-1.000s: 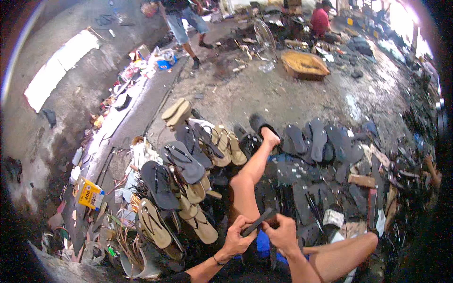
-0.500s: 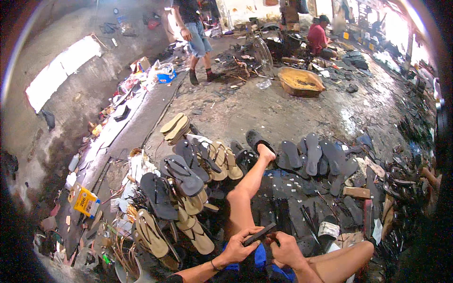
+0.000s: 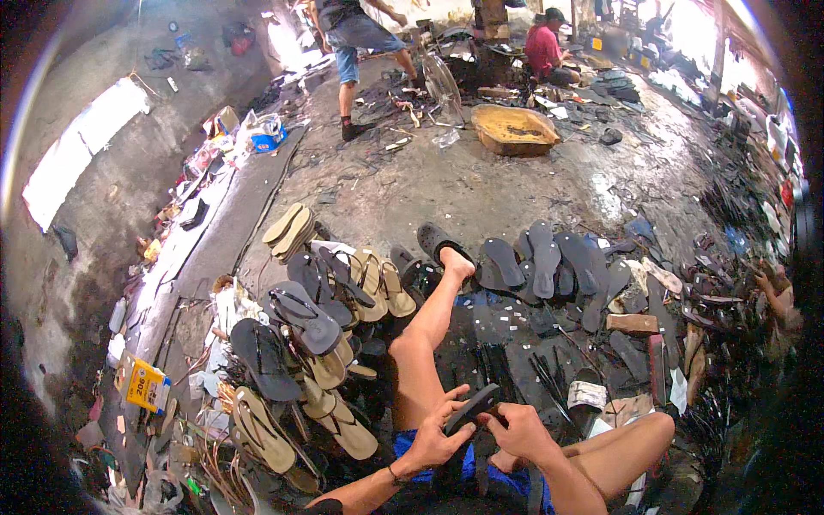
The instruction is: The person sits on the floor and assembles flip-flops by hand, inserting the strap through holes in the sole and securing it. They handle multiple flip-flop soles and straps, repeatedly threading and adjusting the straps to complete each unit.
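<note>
A black sandal sole (image 3: 474, 407) is held tilted in front of my lap, gripped along one side by my left hand (image 3: 436, 436). The fingers of my right hand (image 3: 517, 429) are curled in a pinch at its near end; whatever they hold is hidden. Left of my leg lie finished-looking flip-flops: a tan pair (image 3: 342, 425), another tan one (image 3: 262, 431), a black one (image 3: 263, 359) and a dark grey one (image 3: 304, 318). Beyond my foot, several dark soles (image 3: 543, 257) stand in a row to the right.
A wooden block (image 3: 633, 323) and bundles of black straps (image 3: 549, 382) lie right of my legs. A yellow box (image 3: 146, 384) sits at left. Farther off are a worn yellowish chopping block (image 3: 515, 130), a standing person (image 3: 356, 51) and a seated person (image 3: 545, 50).
The sole has turned so more of its flat face shows, and my right fingers have come against it. The view has shifted; the standing person has stepped to a wider stance.
</note>
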A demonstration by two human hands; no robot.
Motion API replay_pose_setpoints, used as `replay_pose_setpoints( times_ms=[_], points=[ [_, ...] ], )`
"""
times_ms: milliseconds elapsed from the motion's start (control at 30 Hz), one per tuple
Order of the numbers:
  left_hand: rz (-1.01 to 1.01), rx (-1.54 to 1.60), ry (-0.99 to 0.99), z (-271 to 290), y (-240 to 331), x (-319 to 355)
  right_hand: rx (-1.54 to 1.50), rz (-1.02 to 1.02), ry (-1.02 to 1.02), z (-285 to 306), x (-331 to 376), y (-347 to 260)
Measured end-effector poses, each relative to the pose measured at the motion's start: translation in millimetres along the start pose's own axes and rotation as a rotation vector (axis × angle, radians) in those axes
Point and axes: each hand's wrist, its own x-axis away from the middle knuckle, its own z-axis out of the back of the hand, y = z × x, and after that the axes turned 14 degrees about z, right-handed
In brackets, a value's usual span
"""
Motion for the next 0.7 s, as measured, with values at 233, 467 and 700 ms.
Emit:
replay_pose_setpoints(
  times_ms=[233, 467, 700],
  points=[
    [0.381, -0.302, -0.042, -8.8, -30.0, 51.6, 0.462, 0.160, 0.195, -17.2, -4.5, 28.6],
    [0.361, -0.107, 0.138, -10.0, -17.4, 32.6, 0.360, 0.123, 0.373, -22.4, -18.4, 39.2],
    [0.141, 0.417, 0.162, 1.8, 32.6, -15.5, -0.212, -0.113, 0.207, 8.6, -4.0, -1.9]
  ],
)
